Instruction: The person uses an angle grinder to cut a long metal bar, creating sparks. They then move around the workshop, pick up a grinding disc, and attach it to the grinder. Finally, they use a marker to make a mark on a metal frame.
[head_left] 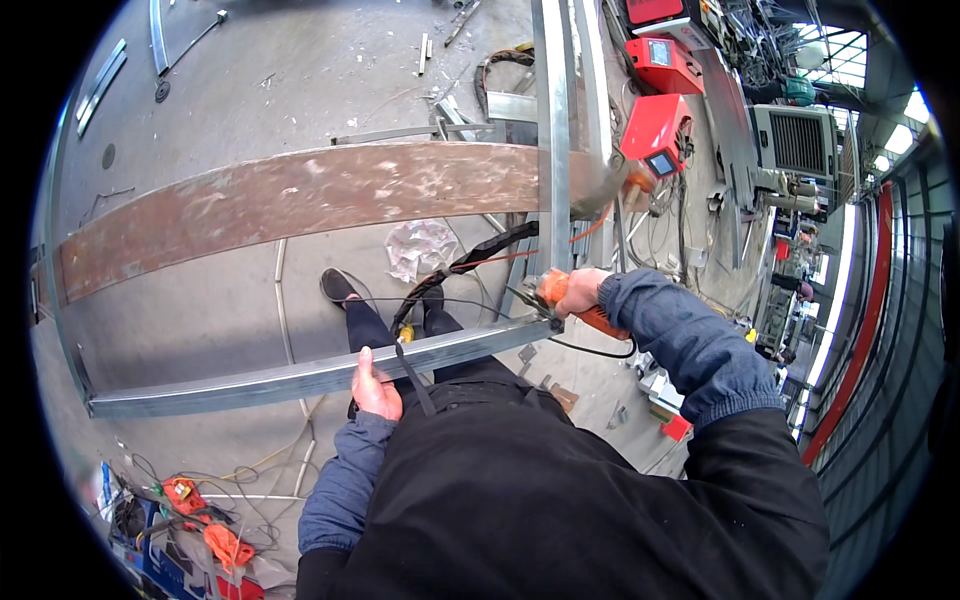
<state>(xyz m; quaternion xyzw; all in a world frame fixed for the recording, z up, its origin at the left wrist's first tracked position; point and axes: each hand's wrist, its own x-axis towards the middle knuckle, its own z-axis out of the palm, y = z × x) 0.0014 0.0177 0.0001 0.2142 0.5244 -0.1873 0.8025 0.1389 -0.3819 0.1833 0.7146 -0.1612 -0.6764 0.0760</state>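
My right hand (582, 292) is wrapped round the body of an orange angle grinder (603, 322). The grinder's head meets the corner of a galvanized steel frame, where a long upright tube (553, 120) joins the near tube (250, 390). Its disc is hard to make out. At the middle of the near tube my left hand (376, 388) grips the near side, thumb up against the metal and the other fingers partly hidden. A black strap (414, 380) crosses the tube beside that hand.
A rusty, wide steel beam (300, 190) lies across the frame. Red welding machines (656, 135) stand at the far right among cables. A crumpled plastic bag (420, 248) lies by my shoes. Orange tools (228, 546) and a blue machine (150, 560) sit at the lower left.
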